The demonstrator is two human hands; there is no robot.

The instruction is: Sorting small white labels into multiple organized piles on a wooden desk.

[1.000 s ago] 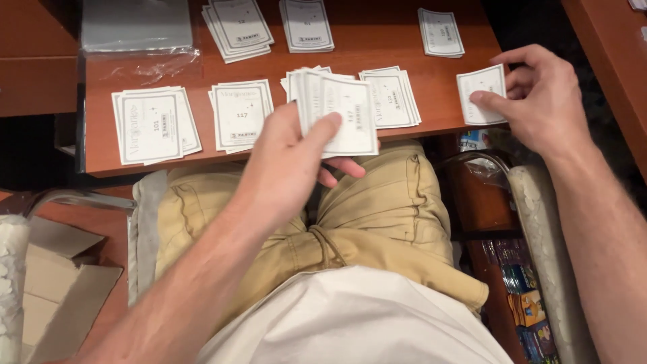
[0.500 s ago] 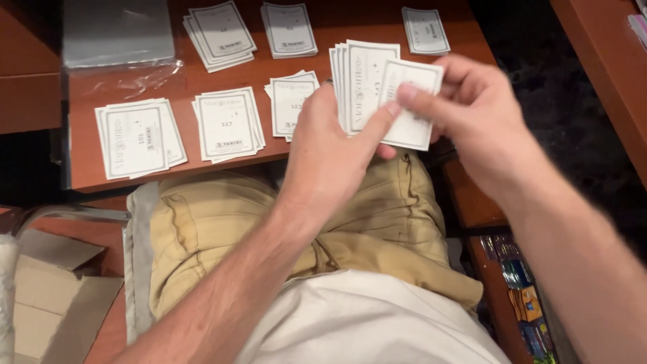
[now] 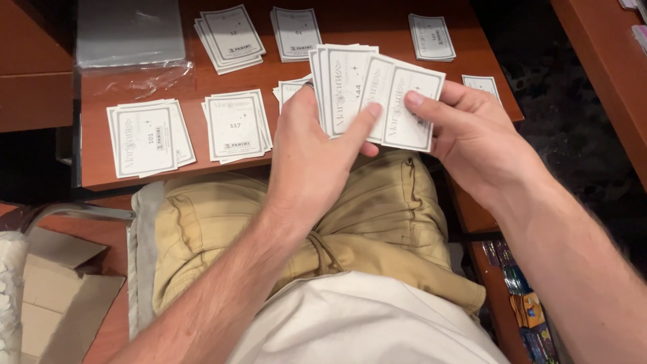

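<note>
Two bare hands are meeting above a reddish-brown wooden counter [image 3: 135,176], over the lap of a person sitting in tan shorts [image 3: 377,222]. A cardboard box [image 3: 60,296] is lying open on the floor at lower left; what it holds cannot be told. A grey plastic-wrapped packet [image 3: 128,34] is resting at the counter's far left corner. Several small piles of white cards are lying on the counter, among them a front left pile [image 3: 148,138] and a next pile [image 3: 236,125] just beside it. The left hand [image 3: 310,162] is gripping a fanned stack of cards [image 3: 344,87], thumb pressing its face. The right hand [image 3: 472,138] is pinching the top card [image 3: 408,104] between thumb and fingers, overlapping the stack
</note>
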